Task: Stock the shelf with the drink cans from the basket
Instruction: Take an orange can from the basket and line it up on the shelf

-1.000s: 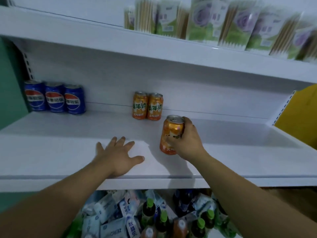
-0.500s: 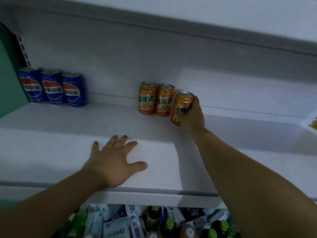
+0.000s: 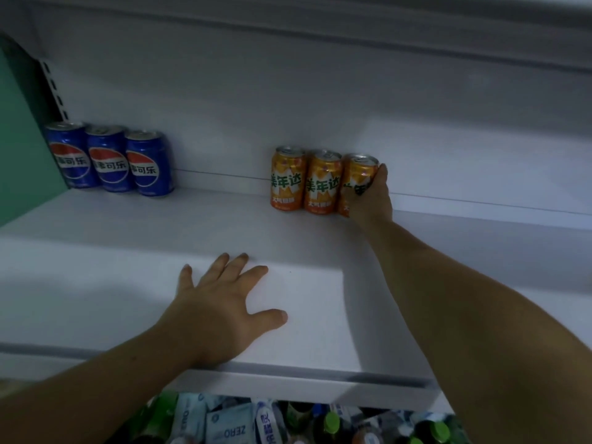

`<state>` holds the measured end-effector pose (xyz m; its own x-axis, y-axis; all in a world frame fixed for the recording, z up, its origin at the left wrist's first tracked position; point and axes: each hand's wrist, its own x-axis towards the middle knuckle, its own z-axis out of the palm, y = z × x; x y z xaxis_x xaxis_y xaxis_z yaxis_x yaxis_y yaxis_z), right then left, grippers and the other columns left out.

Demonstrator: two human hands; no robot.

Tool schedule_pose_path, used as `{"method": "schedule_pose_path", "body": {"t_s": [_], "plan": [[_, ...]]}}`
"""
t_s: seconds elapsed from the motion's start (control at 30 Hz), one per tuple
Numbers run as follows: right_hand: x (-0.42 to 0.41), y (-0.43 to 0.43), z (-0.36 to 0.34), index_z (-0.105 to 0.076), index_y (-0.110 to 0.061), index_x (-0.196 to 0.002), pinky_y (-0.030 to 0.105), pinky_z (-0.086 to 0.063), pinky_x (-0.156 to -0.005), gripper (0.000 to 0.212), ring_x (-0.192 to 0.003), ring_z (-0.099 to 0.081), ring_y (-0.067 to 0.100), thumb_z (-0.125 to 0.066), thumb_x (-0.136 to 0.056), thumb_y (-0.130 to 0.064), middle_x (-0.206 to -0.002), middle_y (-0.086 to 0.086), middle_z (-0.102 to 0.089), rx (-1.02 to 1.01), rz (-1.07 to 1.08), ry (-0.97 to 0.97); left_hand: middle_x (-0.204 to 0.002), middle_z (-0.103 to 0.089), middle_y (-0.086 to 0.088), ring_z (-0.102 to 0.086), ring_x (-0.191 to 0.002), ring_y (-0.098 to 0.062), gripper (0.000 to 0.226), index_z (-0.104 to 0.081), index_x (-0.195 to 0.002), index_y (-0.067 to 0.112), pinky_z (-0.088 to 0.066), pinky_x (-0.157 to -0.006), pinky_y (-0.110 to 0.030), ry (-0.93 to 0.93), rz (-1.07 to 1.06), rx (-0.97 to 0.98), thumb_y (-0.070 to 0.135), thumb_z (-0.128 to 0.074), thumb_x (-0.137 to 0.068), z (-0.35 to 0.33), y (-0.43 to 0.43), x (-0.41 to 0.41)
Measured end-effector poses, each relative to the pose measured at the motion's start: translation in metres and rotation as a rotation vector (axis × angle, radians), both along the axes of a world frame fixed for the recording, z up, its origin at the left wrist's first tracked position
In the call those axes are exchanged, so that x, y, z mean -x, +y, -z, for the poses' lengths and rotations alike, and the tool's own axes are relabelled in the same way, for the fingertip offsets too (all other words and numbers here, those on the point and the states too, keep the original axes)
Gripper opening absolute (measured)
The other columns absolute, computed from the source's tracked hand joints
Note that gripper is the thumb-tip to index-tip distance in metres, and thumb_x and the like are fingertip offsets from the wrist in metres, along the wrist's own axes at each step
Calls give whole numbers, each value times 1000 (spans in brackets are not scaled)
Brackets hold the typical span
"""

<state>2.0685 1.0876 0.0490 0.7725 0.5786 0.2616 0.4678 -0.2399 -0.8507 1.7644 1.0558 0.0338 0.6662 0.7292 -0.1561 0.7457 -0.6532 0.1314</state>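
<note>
Head view: the right hand [image 3: 371,200] reaches to the back edge of the shelf [image 3: 128,283] and grips an orange can [image 3: 357,177], fingers curled round its right side and thumb across its front. That can stands roughly upright against the back wall, pressed to the right side of an orange pair [image 3: 304,182] that stands upright side by side and touching. All three form one row a little right of the middle of the back edge.

The left hand [image 3: 221,302] lies flat, palm down, near the front edge, fingers straight and spread, holding nothing.

Three blue cans [image 3: 109,158] stand upright in a touching row in the back left corner, well apart from the orange ones.

Below the front edge show green-capped bottles [image 3: 331,423] and pale packets [image 3: 226,427], crowded together; what holds them is hidden.
</note>
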Motion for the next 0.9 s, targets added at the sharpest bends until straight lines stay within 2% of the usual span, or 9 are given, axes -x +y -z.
{"method": "schedule_pose_path", "body": {"t_s": [0.03,0.07,0.17,0.23,0.37,0.5,0.6,0.7,0.9], "plan": [[0,0,0,-7,-25,-154,45,-38,-106,87,-133,-43,29,-63,-89,-31,-150,4,-40,7,2,2,-157,16,16,18,-145,-9,119,5,-148,43,11,-115,-53,7,2,9,99,5,-42,-1,0,0],[1,0,0,-7,-24,-154,45,-38,-106,87,-133,-44,29,-64,-88,-32,-149,5,-41,17,1,6,-157,17,16,18,-145,-9,115,5,-148,43,11,-116,-53,17,-4,13,97,0,-47,0,0,0],[6,-7,-9,-22,-21,-146,48,-44,-102,81,-126,-49,32,-70,-82,-34,-141,8,-47,42,-2,41,-158,17,14,18,-145,-10,87,5,-149,42,10,-116,-54,29,-16,13,84,-18,-77,-2,0,-1],[10,-18,-17,-31,-15,-139,48,-46,-100,79,-123,-51,32,-73,-78,-40,-136,10,-48,134,3,36,-158,16,14,18,-145,-10,84,4,-149,41,10,-116,-54,23,-7,18,81,-20,-80,-2,1,-2],[23,-70,-31,-44,-15,-137,35,-45,-91,70,-116,-54,27,-67,-82,-51,-136,10,-54,409,-110,-196,-159,12,12,14,-146,-12,88,1,-150,40,9,-115,-55,-2,7,39,84,-17,-76,-4,1,-1],[35,-148,-57,-20,-14,-153,35,-29,-110,80,-141,-30,28,-52,-93,-54,-157,9,-27,694,-110,-295,-160,10,8,9,-147,-19,85,1,-151,36,2,-115,-58,69,12,61,80,-23,-82,-12,4,-3],[42,-215,-74,-23,-15,-153,34,-31,-109,77,-139,-34,29,-52,-93,-53,-155,8,-32,752,-66,-308,-161,-3,-1,-8,-147,-23,93,-6,-153,24,-12,-118,-48,102,51,116,72,-41,-82,-31,0,-18],[51,-283,-84,-25,-18,-152,36,-36,-106,74,-134,-40,29,-52,-93,-55,-153,7,-36,808,25,-287,-159,-18,-3,-27,-142,-21,87,-18,-152,16,-25,-115,-35,2,237,186,56,-57,-85,-50,-42,-56],[79,-432,-94,-27,-18,-151,36,-41,-101,72,-129,-45,27,-51,-94,-54,-152,5,-38,870,304,-242,-150,-33,-1,-36,-135,-24,68,-33,-145,24,-33,-109,-41,-59,832,10,54,-54,-88,-64,-215,-123]]}}
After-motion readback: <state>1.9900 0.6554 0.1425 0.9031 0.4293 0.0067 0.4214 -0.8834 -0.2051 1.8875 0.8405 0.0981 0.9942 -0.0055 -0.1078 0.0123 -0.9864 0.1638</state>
